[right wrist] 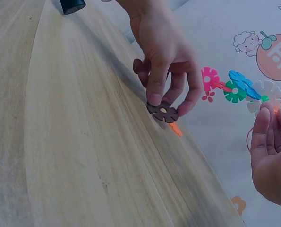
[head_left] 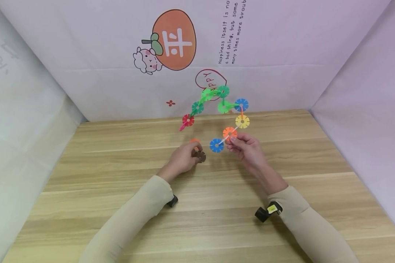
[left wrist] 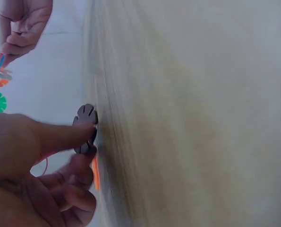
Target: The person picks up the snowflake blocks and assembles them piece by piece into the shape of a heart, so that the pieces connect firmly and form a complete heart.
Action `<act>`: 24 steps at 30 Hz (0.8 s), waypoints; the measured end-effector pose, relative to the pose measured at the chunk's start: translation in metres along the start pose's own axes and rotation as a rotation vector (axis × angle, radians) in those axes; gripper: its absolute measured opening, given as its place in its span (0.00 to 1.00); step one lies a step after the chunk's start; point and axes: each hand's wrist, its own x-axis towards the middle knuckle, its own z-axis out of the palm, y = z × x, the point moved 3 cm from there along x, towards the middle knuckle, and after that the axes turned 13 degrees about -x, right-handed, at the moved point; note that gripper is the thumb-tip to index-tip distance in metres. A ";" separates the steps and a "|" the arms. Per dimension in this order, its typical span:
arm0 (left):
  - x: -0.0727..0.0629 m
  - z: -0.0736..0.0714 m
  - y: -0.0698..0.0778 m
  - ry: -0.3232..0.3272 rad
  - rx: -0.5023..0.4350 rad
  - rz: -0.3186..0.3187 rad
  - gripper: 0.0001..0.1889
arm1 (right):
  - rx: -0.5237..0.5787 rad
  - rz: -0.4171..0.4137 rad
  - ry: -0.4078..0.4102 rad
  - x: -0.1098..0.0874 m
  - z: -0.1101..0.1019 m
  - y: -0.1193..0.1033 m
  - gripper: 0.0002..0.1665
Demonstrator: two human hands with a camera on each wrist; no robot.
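Note:
My left hand (head_left: 183, 159) pinches a brown notched plastic disc (left wrist: 85, 117) between thumb and fingers, close over the table. An orange disc (head_left: 195, 141) lies on the table just beyond those fingers, partly hidden by them. My right hand (head_left: 251, 151) grips a curved chain of linked notched discs by its orange disc (head_left: 229, 132), holding it above the table. From that grip the chain runs through a yellow disc (head_left: 242, 121), a blue disc (head_left: 241, 105) and several green ones to a red disc (head_left: 188, 120). Another blue disc (head_left: 213, 148) forms the nearer end.
The wooden table (head_left: 191, 226) spans the space before me. White printed cloth (head_left: 270, 87) stands upright behind it, with more cloth (head_left: 23, 120) at both sides. Each wrist carries a small black camera; the right camera (head_left: 262, 214) hangs low by the sleeve.

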 end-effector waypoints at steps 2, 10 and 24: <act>-0.005 -0.001 0.001 0.039 -0.050 -0.004 0.15 | -0.002 -0.002 0.000 0.000 0.000 0.001 0.10; -0.035 -0.008 0.010 0.246 -0.266 0.054 0.04 | -0.022 0.000 0.006 0.001 0.004 0.002 0.10; -0.066 -0.012 0.028 0.450 -0.240 0.406 0.03 | -0.025 0.017 0.013 -0.002 0.020 0.003 0.09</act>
